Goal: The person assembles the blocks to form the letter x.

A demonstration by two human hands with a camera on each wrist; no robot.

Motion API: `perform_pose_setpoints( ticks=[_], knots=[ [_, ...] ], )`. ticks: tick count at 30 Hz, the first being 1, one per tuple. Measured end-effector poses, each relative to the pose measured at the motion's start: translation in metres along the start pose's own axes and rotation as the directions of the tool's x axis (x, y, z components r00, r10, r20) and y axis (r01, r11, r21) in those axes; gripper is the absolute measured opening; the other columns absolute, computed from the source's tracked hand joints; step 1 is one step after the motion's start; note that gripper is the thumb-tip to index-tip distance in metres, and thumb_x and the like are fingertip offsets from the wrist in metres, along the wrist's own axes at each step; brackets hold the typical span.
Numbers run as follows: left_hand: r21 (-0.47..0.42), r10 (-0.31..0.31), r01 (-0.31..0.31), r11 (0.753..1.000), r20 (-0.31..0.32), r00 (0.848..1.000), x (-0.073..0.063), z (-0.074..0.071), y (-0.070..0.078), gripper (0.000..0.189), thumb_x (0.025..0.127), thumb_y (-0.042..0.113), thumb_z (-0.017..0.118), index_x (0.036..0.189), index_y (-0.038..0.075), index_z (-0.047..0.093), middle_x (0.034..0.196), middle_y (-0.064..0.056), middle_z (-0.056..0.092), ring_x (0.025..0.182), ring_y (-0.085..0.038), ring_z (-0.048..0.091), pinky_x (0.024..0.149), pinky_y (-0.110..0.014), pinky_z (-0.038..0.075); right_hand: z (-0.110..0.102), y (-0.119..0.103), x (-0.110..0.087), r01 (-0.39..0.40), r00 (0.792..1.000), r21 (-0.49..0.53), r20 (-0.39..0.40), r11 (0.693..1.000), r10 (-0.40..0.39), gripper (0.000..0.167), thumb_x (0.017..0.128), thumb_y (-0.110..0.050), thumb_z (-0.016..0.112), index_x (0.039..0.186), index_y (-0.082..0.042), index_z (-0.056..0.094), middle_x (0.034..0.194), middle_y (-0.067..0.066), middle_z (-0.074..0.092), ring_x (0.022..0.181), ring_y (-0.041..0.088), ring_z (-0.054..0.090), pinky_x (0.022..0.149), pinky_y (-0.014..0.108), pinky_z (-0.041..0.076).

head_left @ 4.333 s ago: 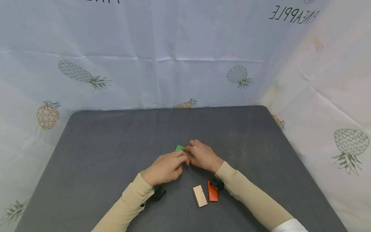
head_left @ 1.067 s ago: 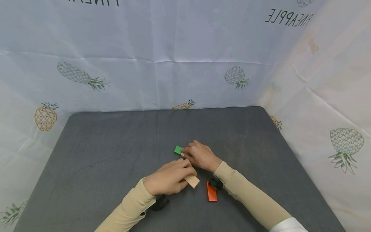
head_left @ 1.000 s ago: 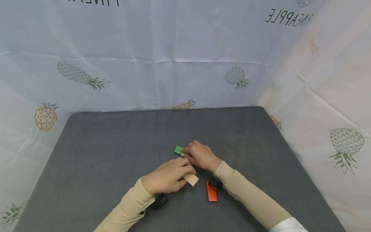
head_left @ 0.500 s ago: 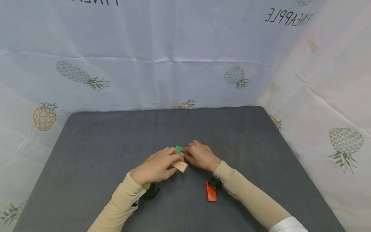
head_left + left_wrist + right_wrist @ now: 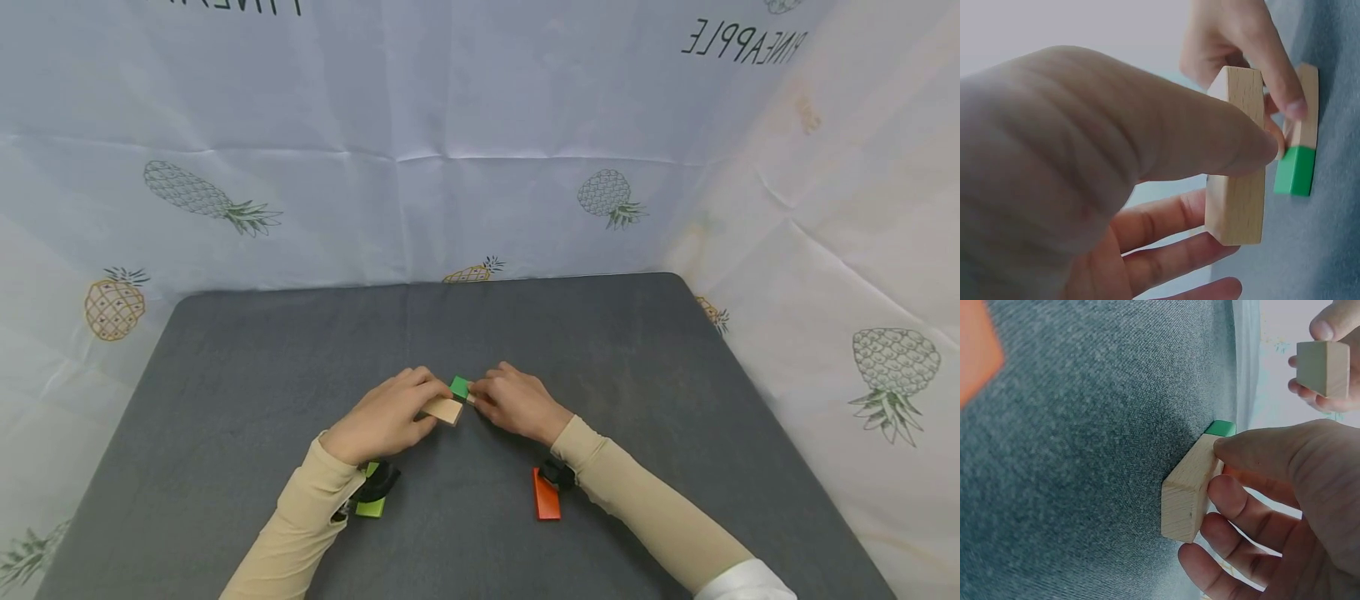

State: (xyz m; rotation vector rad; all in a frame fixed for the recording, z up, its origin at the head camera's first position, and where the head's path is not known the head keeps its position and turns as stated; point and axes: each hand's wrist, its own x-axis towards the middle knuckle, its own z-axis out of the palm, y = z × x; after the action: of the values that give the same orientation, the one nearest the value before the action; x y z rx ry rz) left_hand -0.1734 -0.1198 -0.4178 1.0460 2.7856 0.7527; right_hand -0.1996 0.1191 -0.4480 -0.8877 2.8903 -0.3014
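My left hand grips a plain wooden block between thumb and fingers, raised over the table. My right hand pinches a second wooden block lying on the table, thumb along one side and curled fingers along the other. A green piece sits at that block's far end, in line with it. In the head view the left hand's block hangs just left of the green piece, and the right hand covers most of the second block.
An orange-red block lies on the dark grey table, partly under the right wrist's black camera. A lime-green block shows below the left wrist camera. White pineapple-print cloth hangs behind the table.
The plain wooden block, on the table beside the orange-red one 4.3 s ago, is now in my left hand, which has moved left and away from me. The lime-green block is uncovered. My right hand stays put.
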Motion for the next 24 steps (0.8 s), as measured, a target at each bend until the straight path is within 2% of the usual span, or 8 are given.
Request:
perform_pose_setpoints(
  ticks=[13,24],
  knots=[
    [-0.031,-0.109,0.109,0.994,-0.016,0.994,0.001,0.002,-0.016,0.029,0.091,0.011,0.074,0.119,0.016,0.07,0.113,0.0,0.062,0.097,-0.016,0.057,0.082,-0.037,0.049,0.001,0.0,0.0,-0.018,1.0,0.014,0.003,1.0,0.018,0.031,0.099,-0.027,0.066,0.129,-0.02,0.072,0.106,-0.001,0.075,0.077,0.011,0.044,0.057,0.023,0.039],
    [-0.027,-0.145,0.144,0.989,-0.027,0.989,0.003,0.006,-0.029,0.029,0.091,0.009,0.072,0.12,0.015,0.07,0.114,-0.003,0.062,0.097,-0.019,0.056,0.08,-0.037,0.048,0.001,0.0,0.0,-0.015,1.0,0.016,0.0,1.0,0.015,0.031,0.099,-0.027,0.065,0.129,-0.02,0.072,0.107,-0.001,0.075,0.076,0.011,0.044,0.057,0.022,0.039]
  ],
)
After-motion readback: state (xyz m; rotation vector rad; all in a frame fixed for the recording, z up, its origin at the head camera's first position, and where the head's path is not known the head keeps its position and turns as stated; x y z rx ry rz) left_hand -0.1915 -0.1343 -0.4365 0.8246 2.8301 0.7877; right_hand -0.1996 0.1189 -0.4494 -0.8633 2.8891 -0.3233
